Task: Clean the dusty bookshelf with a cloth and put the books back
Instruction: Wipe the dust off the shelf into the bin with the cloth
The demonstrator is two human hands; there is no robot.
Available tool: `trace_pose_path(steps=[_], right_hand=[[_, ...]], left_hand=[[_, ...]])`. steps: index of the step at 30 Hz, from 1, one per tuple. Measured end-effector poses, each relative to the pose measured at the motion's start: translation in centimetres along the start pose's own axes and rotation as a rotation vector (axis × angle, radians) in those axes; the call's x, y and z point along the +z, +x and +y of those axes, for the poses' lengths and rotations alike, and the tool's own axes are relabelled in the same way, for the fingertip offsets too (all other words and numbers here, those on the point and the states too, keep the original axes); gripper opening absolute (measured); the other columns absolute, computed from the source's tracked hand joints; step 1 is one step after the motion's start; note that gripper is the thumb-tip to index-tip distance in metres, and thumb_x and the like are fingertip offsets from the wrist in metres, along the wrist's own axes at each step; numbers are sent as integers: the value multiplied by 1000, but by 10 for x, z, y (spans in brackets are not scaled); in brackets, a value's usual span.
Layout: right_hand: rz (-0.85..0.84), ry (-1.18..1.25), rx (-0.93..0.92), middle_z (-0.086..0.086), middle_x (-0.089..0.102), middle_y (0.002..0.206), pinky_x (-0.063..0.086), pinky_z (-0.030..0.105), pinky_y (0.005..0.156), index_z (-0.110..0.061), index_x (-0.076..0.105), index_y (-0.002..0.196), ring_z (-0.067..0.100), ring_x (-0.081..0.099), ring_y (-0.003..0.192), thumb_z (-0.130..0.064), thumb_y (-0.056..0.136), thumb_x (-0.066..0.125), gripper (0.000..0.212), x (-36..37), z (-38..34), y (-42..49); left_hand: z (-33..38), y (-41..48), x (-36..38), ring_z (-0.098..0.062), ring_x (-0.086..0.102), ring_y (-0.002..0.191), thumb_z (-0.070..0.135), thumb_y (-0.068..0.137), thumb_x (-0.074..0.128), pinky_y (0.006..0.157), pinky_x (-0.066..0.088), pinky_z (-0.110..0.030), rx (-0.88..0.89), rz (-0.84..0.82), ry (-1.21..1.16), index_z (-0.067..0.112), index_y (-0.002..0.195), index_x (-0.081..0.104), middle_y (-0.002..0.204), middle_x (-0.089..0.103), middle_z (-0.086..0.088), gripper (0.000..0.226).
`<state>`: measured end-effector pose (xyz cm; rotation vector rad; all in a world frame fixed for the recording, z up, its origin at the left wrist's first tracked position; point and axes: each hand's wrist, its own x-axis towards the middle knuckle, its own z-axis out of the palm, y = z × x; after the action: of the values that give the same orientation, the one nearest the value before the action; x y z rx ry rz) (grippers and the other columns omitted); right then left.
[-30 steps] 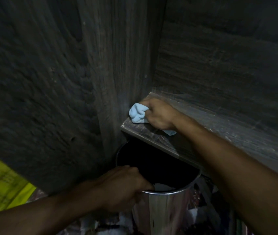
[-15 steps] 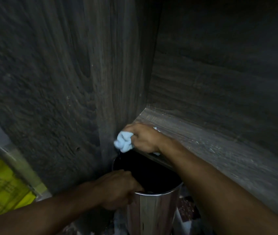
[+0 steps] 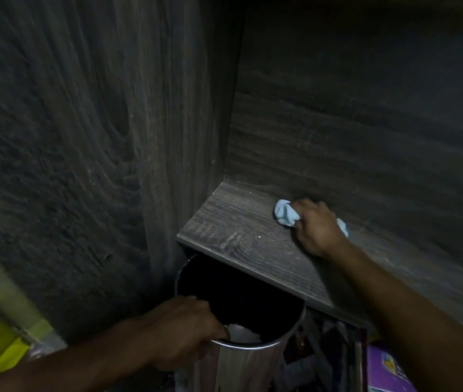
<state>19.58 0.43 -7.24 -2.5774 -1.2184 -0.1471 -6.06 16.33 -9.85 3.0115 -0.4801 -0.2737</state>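
Fingers [image 3: 306,207] of the right hand [image 3: 319,229] curl around the bunched cloth [image 3: 283,214], pressing it on the shelf [image 3: 238,236] near the back panel to lift dust. The left hand [image 3: 185,331] grips the bin [image 3: 241,366] rim under the shelf edge, probably to catch debris.

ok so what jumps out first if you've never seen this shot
The pale blue cloth stands out most, bunched in the right hand near the back of the dark wooden shelf. Below the shelf's front edge, the left hand grips the rim of a shiny metal bin.
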Motion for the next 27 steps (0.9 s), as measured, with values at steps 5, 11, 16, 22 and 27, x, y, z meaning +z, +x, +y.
trace_pose_path(steps=[5, 11, 16, 22, 27], right_hand=[[38, 226, -305, -34, 55, 82, 41, 36, 75, -13, 43, 66, -7, 49, 74, -4, 73, 48, 12, 1, -46, -7], [2, 338, -373, -25, 56, 78, 32, 11, 82, -6, 53, 68, -13, 49, 82, -1, 70, 49, 6, 12, -97, -28], [-318, 524, -168, -17, 66, 88, 48, 23, 84, -31, 66, 71, 4, 64, 88, -8, 84, 47, 32, -5, -122, -35], [-72, 605, 40, -21, 67, 93, 44, 7, 79, -17, 73, 98, 5, 64, 96, -2, 93, 55, 24, -65, -78, -33], [-49, 58, 376, 6, 61, 121, 46, 40, 95, -27, 63, 114, 28, 57, 110, -24, 93, 60, 22, -49, 4, -49]], left_hand=[[14, 3, -9, -35, 58, 104, 16, 82, 54, 75, 40, -33, -12, -62, 9, 18, 105, 63, 106, 66, -12, 25], [27, -3, -17, -36, 57, 105, 15, 82, 55, 72, 35, -32, -5, -61, 19, 15, 104, 64, 107, 66, -14, 24], [28, -18, -20, -35, 59, 100, 18, 82, 55, 69, 31, -29, -13, -23, 2, 16, 99, 64, 104, 65, -12, 19], [33, -30, -26, -36, 60, 99, 19, 83, 55, 73, 42, -36, -12, -39, 39, 18, 100, 63, 102, 66, -12, 20], [43, -27, -27, -36, 59, 100, 18, 84, 54, 69, 33, -31, 34, -57, 94, 17, 101, 63, 103, 65, -13, 19]])
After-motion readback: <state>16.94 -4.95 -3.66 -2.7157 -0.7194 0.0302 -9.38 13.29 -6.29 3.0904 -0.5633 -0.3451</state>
